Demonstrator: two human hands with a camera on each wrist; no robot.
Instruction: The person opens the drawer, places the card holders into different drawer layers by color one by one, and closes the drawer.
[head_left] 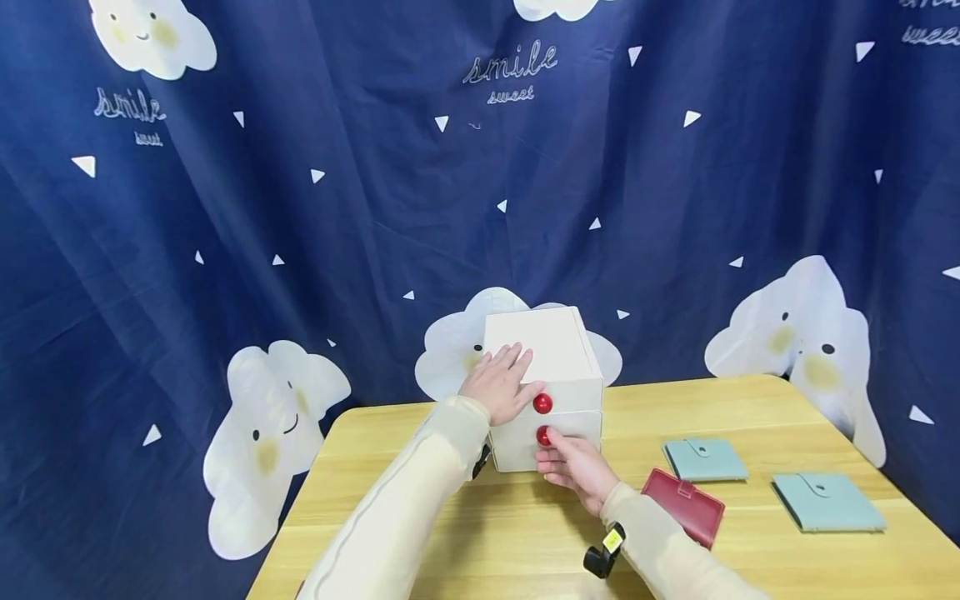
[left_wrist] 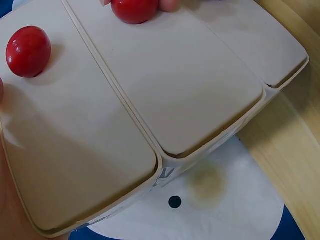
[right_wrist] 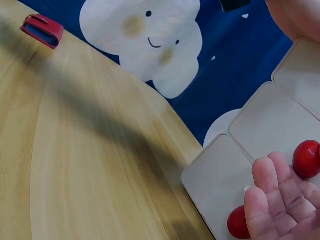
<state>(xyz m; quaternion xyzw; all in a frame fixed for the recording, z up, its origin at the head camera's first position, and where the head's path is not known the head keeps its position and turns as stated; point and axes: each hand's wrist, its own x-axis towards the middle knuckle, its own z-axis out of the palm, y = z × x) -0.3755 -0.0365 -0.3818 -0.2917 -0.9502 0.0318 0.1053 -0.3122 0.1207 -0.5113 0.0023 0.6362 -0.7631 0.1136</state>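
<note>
A white box of drawers [head_left: 551, 342] with round red knobs stands at the table's back. My left hand [head_left: 501, 387] rests on its top left edge, fingers spread over the top, thumb on the front near the upper red knob [head_left: 542, 403]. Lower down, my right hand [head_left: 577, 467] pinches the middle drawer's red knob [left_wrist: 135, 9]; fingertips show on both sides of it in the left wrist view. A further red knob [right_wrist: 239, 222] sits on the bottom drawer, partly behind the right fingers [right_wrist: 265, 175]. The drawer fronts sit flush in the box.
Right of the box, a dark red wallet [head_left: 686, 505] lies partly behind the right sleeve, with two light blue wallets [head_left: 705, 460] beyond it. Another red wallet-like item [right_wrist: 42, 31] appears in the right wrist view. A blue curtain [head_left: 375, 208] hangs behind the wooden table [head_left: 480, 533].
</note>
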